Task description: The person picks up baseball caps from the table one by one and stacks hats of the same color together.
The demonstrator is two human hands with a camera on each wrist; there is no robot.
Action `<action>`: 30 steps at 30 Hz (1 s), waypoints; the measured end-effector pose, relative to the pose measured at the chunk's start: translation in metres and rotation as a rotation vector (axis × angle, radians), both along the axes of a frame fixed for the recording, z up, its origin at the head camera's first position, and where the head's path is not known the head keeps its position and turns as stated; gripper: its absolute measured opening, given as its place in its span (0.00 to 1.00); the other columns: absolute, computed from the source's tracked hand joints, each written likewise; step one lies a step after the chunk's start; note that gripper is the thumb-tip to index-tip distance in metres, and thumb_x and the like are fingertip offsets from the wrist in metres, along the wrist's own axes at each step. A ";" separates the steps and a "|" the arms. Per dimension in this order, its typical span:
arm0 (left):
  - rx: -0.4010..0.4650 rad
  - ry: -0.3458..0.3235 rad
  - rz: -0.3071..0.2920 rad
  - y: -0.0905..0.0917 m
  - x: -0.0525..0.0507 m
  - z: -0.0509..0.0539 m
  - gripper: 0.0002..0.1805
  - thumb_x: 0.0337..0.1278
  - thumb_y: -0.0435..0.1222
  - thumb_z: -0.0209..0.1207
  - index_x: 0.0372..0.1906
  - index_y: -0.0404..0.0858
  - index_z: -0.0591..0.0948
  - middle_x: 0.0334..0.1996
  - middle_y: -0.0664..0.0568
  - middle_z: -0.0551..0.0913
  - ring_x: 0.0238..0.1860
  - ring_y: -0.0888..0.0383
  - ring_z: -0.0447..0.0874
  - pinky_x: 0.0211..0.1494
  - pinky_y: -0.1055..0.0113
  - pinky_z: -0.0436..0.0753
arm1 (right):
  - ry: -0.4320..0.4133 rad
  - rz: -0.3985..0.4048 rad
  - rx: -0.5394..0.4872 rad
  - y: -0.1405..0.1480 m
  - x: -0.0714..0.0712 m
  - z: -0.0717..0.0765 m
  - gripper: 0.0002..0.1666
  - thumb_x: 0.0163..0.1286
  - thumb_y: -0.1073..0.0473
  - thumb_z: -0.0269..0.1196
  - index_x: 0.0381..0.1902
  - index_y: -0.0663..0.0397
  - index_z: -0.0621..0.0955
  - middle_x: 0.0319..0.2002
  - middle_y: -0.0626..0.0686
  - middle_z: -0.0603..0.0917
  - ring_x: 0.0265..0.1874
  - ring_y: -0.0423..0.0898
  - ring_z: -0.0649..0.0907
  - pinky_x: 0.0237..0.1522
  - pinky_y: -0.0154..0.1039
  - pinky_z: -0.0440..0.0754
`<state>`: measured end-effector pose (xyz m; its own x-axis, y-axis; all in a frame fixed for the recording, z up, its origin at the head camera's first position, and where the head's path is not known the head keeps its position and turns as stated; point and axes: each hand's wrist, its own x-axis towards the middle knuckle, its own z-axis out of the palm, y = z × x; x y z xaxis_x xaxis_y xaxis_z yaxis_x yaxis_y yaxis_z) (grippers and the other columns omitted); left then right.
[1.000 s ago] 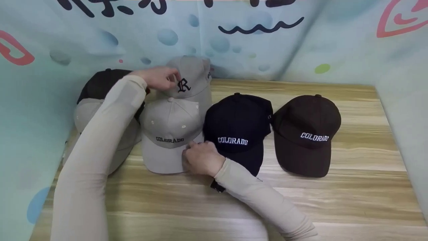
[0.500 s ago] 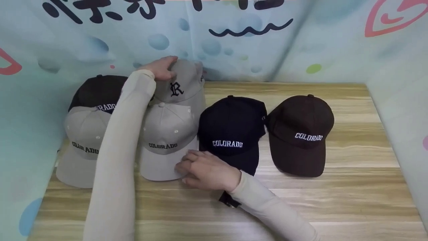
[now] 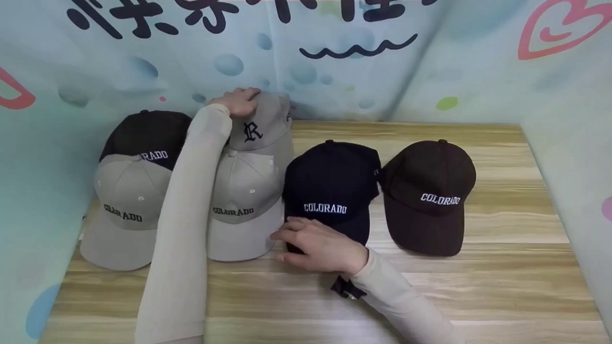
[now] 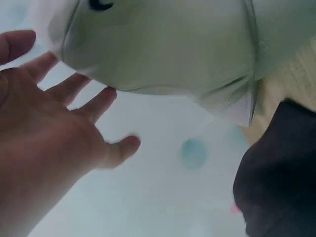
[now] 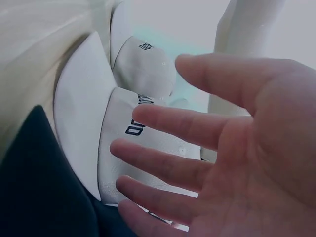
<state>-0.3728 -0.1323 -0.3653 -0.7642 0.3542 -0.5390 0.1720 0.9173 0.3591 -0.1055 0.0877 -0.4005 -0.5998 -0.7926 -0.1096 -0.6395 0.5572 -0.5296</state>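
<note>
Cream sleeves cover the person's two arms, right down to the bare hands. The left hand is up at the back, with its fingers spread out. Its fingertips meet the edge of a gray cap with a big black R. The right hand is down in front, its fingers apart and almost straight. It is over the brim of a dark blue cap, and its fingertips point at the brim of the front gray cap. I can't tell if they touch it. A black strap is under that wrist.

The front gray cap sits just ahead of the R one and covers part of its brim. Black letters on it say COLORADO. The dark blue cap is just beside it on the right, with COLORADO in white. Next to that, a dark brown cap has the same white word. Over on the left, another gray COLORADO cap sits in front of a dark cap.

All the caps sit on a wooden table with light and dark stripes. Behind it hangs a pale blue cloth with bubbles, big black writing and a pink-red heart.
</note>
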 end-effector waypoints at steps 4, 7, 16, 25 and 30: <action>0.014 0.035 0.058 -0.001 -0.001 -0.006 0.37 0.65 0.44 0.35 0.77 0.42 0.43 0.72 0.36 0.41 0.71 0.35 0.46 0.67 0.35 0.43 | -0.009 -0.014 -0.012 0.002 0.001 -0.003 0.24 0.70 0.50 0.60 0.60 0.54 0.78 0.56 0.53 0.78 0.62 0.51 0.71 0.61 0.49 0.68; 0.057 0.012 0.114 -0.005 -0.001 -0.008 0.38 0.64 0.46 0.36 0.77 0.41 0.42 0.70 0.35 0.39 0.69 0.36 0.50 0.68 0.40 0.47 | -0.008 -0.017 -0.027 0.003 0.001 -0.004 0.23 0.70 0.52 0.60 0.59 0.54 0.78 0.56 0.52 0.79 0.61 0.50 0.72 0.59 0.48 0.69; 0.058 0.062 0.151 -0.019 -0.001 -0.007 0.44 0.61 0.51 0.44 0.75 0.32 0.46 0.71 0.30 0.49 0.69 0.37 0.50 0.67 0.42 0.56 | -0.023 -0.026 -0.047 0.005 0.002 -0.003 0.23 0.69 0.53 0.60 0.59 0.54 0.78 0.57 0.52 0.79 0.64 0.56 0.69 0.64 0.53 0.62; 0.251 0.154 0.233 -0.027 0.006 0.016 0.41 0.55 0.49 0.61 0.64 0.27 0.60 0.58 0.37 0.66 0.57 0.44 0.64 0.62 0.49 0.65 | -0.028 -0.008 -0.066 0.004 0.002 -0.006 0.23 0.68 0.54 0.61 0.59 0.57 0.78 0.56 0.51 0.80 0.63 0.54 0.70 0.66 0.55 0.56; 0.280 0.140 0.209 -0.024 0.013 0.033 0.36 0.56 0.47 0.62 0.58 0.29 0.61 0.53 0.41 0.65 0.53 0.46 0.63 0.57 0.52 0.66 | -0.050 -0.013 -0.076 0.004 0.002 -0.006 0.23 0.68 0.55 0.61 0.59 0.57 0.78 0.56 0.52 0.80 0.64 0.56 0.69 0.67 0.56 0.55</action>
